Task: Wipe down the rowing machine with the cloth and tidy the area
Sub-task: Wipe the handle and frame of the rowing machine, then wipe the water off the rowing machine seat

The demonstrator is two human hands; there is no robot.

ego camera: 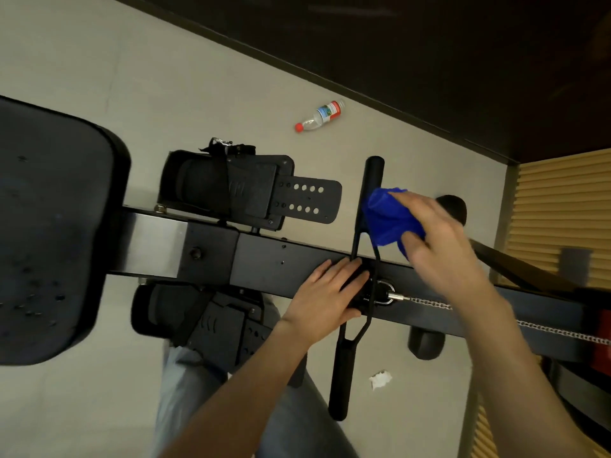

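Note:
The black rowing machine's rail (264,256) runs across the view, with its seat (49,233) at the left and two footrests (251,190) beside the rail. The black pull handle (344,365) lies across the rail, joined to a chain (429,304). My right hand (439,239) grips a bunched blue cloth (385,216) and presses it on the far half of the handle. My left hand (327,295) lies on the handle's middle, where it crosses the rail, fingers straight.
A clear plastic bottle (319,116) with a red cap lies on the pale floor beyond the machine. A crumpled scrap of white paper (380,379) lies on the floor near the handle's near end. A dark wall runs along the back, wooden slats (562,206) at right.

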